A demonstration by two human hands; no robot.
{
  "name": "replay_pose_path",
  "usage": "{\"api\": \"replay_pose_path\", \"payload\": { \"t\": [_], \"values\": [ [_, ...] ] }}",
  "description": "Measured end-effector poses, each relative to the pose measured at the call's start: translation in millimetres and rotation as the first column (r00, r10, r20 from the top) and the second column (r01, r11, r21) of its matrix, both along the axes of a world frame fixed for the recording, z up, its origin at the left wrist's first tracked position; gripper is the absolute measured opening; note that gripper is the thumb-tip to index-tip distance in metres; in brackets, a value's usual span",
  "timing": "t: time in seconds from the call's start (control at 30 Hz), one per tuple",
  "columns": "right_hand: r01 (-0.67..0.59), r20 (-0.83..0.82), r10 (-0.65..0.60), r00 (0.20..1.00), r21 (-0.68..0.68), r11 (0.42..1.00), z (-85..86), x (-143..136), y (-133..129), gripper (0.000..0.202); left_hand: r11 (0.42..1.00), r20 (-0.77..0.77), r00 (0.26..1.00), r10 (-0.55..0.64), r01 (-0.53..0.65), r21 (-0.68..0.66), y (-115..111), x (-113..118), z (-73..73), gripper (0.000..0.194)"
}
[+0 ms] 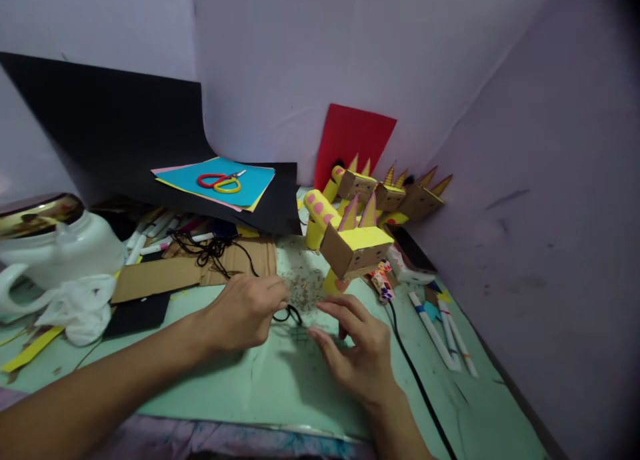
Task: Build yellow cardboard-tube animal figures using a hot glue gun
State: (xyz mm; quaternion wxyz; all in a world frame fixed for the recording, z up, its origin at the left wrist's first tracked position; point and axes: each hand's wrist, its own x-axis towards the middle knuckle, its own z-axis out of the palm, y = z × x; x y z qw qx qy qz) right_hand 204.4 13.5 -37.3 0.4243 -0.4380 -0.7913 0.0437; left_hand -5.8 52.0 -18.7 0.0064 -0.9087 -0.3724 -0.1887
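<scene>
My left hand (250,308) is closed round a black cord (295,313), whose looped end comes out beside its fingertips. From the back of that hand the cord runs to a dark tangle on some cardboard (250,260). To the right of the loop, my right hand (357,343) has thumb and fingers apart, with nothing between them. Just behind it stands a yellow paper figure with pink spots, a cardboard box head (355,250) and two pointed horns.
Similar figures (390,197) stand behind, before a red sheet (353,137). Scissors (223,182) lie on coloured paper at back left. A white teapot (75,247) is at left; markers (435,330), a phone (410,247) and a black cable (417,380) are at right.
</scene>
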Motion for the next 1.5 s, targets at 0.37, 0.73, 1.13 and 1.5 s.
{"api": "replay_pose_path", "payload": {
  "t": [0.37,0.73,1.13,1.5],
  "values": [
    [-0.213,-0.323,0.146,0.935,-0.183,0.96,-15.9,-33,3,0.033,0.997,0.131,0.99,-0.052,0.059,-0.054,-9,8,-2.6,0.026],
    [-0.264,-0.369,0.18,0.912,-0.192,0.945,-17.7,-37,5,0.033,0.918,0.131,0.979,0.154,-0.092,-0.385,-10,12,4.6,0.026],
    [-0.27,-0.437,0.135,0.889,-0.263,0.926,-24.7,-45,2,0.044,0.852,0.149,0.964,0.22,-0.115,-0.511,-9,14,8.0,0.026],
    [-0.266,-0.281,0.194,0.94,-0.248,0.931,2.6,-47,23,0.042,0.796,0.214,0.92,0.328,-0.147,-0.587,5,9,5.4,0.025]
  ]
}}
